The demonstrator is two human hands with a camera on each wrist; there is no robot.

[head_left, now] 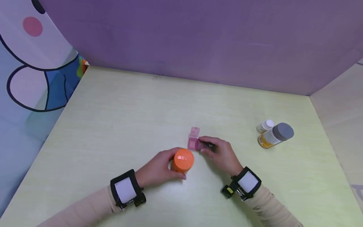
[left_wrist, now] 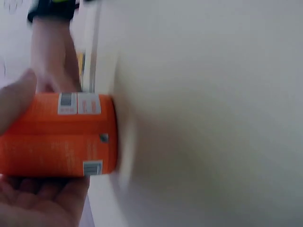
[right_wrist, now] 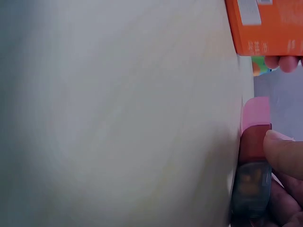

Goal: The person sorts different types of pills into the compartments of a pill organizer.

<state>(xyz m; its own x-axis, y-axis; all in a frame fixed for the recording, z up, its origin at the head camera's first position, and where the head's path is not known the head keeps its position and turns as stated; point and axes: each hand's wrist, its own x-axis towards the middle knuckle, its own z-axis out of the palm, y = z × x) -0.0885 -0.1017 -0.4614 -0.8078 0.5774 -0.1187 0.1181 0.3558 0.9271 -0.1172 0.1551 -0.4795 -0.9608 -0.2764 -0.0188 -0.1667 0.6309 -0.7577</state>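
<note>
One orange jar [head_left: 183, 160] fills the curled left hand [head_left: 160, 168]; the right hand [head_left: 222, 155] pinches one pink pillbox [head_left: 193, 143]. Two bottles [head_left: 271, 138] share the pale table [head_left: 127, 110], purple wall [head_left: 198, 41] behind.

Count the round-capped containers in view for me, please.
3: an orange jar in the left hand, and, toward the table's right side, a small white-capped bottle beside a larger grey-capped bottle.

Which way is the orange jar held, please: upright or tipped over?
Upright: in the head view, the left hand holds the orange jar top upward.
</note>
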